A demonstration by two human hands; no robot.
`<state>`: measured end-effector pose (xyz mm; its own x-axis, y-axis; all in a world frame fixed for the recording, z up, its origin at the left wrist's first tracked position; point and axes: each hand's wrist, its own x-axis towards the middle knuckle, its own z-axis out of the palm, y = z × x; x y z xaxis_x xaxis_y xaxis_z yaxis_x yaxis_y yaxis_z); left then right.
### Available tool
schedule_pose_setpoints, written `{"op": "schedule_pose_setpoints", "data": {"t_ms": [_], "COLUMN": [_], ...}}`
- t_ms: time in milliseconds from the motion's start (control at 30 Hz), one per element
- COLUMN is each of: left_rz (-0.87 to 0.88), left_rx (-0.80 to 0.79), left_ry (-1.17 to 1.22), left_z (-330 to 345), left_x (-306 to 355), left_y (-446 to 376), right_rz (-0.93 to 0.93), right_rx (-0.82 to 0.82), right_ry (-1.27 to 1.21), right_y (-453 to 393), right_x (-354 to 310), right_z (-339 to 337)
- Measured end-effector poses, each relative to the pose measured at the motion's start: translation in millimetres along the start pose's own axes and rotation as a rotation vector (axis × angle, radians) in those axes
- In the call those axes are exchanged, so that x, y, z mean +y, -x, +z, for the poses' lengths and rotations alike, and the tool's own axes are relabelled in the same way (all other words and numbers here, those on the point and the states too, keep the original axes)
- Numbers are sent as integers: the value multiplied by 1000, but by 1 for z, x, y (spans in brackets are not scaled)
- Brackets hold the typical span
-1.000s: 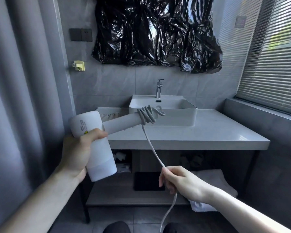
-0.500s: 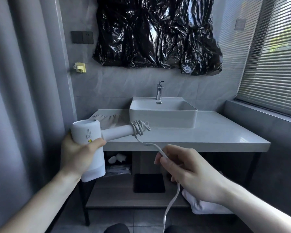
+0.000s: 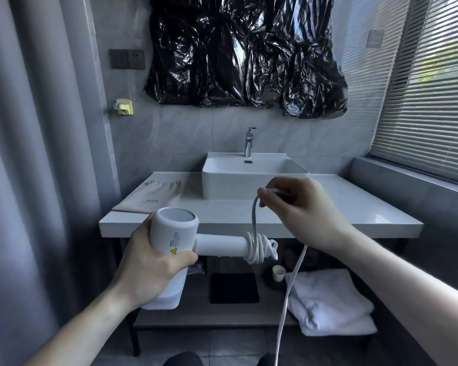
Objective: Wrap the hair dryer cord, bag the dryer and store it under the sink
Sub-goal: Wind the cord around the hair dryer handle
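My left hand (image 3: 154,270) grips the barrel of a white hair dryer (image 3: 173,235), whose handle points right in front of the counter edge. Several turns of the white cord (image 3: 257,248) are wound around the end of the handle. My right hand (image 3: 299,207) pinches the cord above the handle, a little higher than the counter top. From that hand the rest of the cord hangs down to the bottom edge of the view. A beige drawstring bag (image 3: 154,195) lies flat on the counter's left end.
A white basin (image 3: 251,178) with a chrome tap (image 3: 249,142) stands on the white counter (image 3: 354,207). The shelf (image 3: 201,317) under it holds a black mat (image 3: 233,287), a small cup (image 3: 278,273) and folded white towels (image 3: 328,302). Grey curtain hangs left; blinds cover the window at right.
My right hand has risen from below the counter to above the handle, carrying the cord up and over. My left hand has tilted the dryer so its barrel opening faces up.
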<state>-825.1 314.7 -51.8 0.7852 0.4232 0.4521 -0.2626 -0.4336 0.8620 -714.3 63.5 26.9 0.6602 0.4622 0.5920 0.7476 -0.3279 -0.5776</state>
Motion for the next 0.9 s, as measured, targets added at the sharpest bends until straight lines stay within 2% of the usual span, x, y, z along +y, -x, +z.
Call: {"op": "schedule_pose_setpoints", "data": {"t_ms": [200,500,667,767,900], "left_rz": [30,-93,-152,-194,-219], "left_rx": [-160,-219,-141,-78,-14], "left_ry": [53,272,382,430,440], "left_z": [0,-7,-13,-14,-12], "left_x": [17,23,21,22,22], "left_y": [8,7,1,-2,-3], "right_rz": [3,148,123,296,322], "right_rx": [23,-78,-203,-242,-301], "right_ry": [90,-51,-202,-241,-255], "right_y": [-20,-24,-5,6,19], "right_x": [19,57,69,68,58], "right_z": [1,19,30,42,54]}}
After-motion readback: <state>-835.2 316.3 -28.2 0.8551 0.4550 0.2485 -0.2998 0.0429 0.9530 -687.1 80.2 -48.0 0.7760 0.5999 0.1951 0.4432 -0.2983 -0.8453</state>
